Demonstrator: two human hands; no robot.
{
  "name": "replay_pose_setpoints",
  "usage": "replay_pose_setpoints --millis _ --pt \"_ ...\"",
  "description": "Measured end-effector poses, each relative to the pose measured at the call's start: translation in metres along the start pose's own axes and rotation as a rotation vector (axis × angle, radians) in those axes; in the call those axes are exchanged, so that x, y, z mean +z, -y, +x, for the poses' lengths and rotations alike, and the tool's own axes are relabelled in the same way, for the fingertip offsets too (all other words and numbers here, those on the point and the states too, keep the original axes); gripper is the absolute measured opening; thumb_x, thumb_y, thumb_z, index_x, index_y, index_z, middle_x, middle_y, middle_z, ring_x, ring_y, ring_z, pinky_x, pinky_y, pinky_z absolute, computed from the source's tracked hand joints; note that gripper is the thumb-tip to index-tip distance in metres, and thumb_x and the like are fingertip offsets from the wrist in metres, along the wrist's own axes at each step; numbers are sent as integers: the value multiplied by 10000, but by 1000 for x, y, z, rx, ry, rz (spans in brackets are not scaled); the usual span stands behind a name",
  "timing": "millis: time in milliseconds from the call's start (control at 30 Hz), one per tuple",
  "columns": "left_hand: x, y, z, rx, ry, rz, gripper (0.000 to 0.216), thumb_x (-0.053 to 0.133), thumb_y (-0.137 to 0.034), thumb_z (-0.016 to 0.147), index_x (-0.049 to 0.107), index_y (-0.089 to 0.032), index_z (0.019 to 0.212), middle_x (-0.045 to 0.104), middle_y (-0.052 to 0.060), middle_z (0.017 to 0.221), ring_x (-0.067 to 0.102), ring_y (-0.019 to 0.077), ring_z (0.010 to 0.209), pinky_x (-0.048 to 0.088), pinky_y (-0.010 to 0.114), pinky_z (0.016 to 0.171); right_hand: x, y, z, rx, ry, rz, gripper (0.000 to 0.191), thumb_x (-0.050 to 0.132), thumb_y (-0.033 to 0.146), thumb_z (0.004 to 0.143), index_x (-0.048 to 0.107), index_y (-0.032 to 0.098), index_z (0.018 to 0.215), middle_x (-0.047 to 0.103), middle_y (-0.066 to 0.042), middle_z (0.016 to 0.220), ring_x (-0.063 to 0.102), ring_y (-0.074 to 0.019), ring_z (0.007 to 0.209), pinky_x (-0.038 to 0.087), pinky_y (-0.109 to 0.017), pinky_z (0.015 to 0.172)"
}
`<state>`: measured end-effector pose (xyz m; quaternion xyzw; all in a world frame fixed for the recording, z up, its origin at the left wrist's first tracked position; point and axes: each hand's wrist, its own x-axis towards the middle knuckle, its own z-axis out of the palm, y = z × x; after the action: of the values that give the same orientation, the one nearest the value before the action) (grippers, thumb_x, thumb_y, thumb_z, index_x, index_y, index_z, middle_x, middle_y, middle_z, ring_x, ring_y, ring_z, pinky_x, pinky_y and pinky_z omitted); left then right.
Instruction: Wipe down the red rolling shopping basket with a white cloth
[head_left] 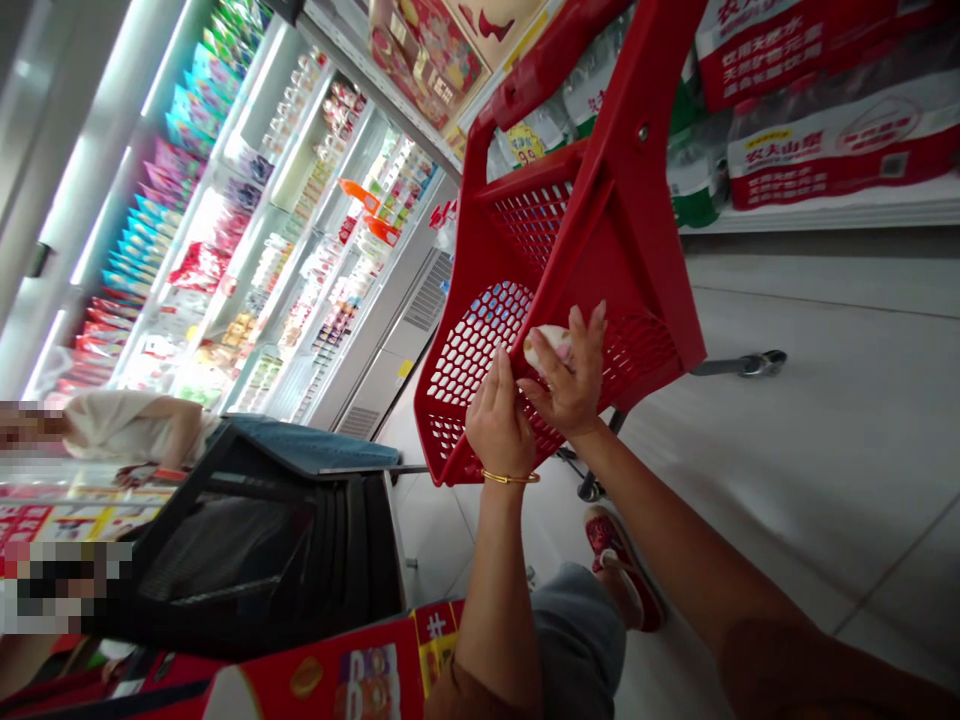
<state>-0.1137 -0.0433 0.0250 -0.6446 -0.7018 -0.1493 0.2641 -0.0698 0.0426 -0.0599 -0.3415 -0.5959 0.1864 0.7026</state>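
A red plastic shopping trolley basket (pixel 600 230) on wheels stands in front of me in a shop aisle; the picture is strongly tilted. My left hand (pixel 499 420), with a gold bangle at the wrist, rests with curled fingers on the basket's red rim. My right hand (pixel 574 375) is beside it at the same rim, fingers partly spread, holding a small pale pink-and-white item (pixel 546 343) against the edge. What the item is cannot be made out.
A lit refrigerated shelf (pixel 247 220) full of packaged goods runs along the left. Shrink-wrapped packs of bottled water (pixel 840 140) are stacked at the upper right. Another person in a pale top (pixel 127 425) stands at left by a black basket stand (pixel 247 550). My foot (pixel 622 565) is on the tiled floor.
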Motion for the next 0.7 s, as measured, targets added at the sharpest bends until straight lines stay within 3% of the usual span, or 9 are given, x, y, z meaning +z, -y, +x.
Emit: replay_pose_setpoints --millis 67,167,300,533,700 --pt "0 -2 0 5 -4 6 533 375 -156 964 358 -200 1494 556 107 1427 558 192 1288 482 326 1032 4 -3 1 -28 -32 4 497 525 543 922 537 320 1366 376 -45 1562 90 -360 1514 255 -653 1169" --pt "0 -4 0 3 4 -4 566 376 -128 940 345 -204 1500 547 100 1436 562 187 1283 489 324 1022 9 -9 -4 -38 -53 10 385 462 388 988 538 336 1362 485 -24 1487 184 -279 1508 354 -567 1167" --pt "0 -7 0 10 0 6 611 380 -87 898 349 -193 1498 553 104 1429 562 182 1282 493 313 1009 9 -15 -11 -73 -59 78 431 451 236 997 476 374 1404 555 10 1428 231 -226 1495 423 -487 1154" --pt "1 -5 -1 -6 -14 13 655 384 -63 866 347 -216 1502 548 84 1436 565 179 1280 493 311 1004 4 -25 -32 -82 -7 105 417 438 220 1002 490 337 1399 575 -24 1411 406 -228 1418 326 -508 1206" --pt "1 -4 -1 -9 -26 4 642 378 -69 872 362 -222 1496 561 78 1424 575 177 1265 498 306 986 -3 -36 -58 -42 10 114 459 488 165 975 493 338 1400 561 -24 1429 308 -237 1463 379 -468 1183"
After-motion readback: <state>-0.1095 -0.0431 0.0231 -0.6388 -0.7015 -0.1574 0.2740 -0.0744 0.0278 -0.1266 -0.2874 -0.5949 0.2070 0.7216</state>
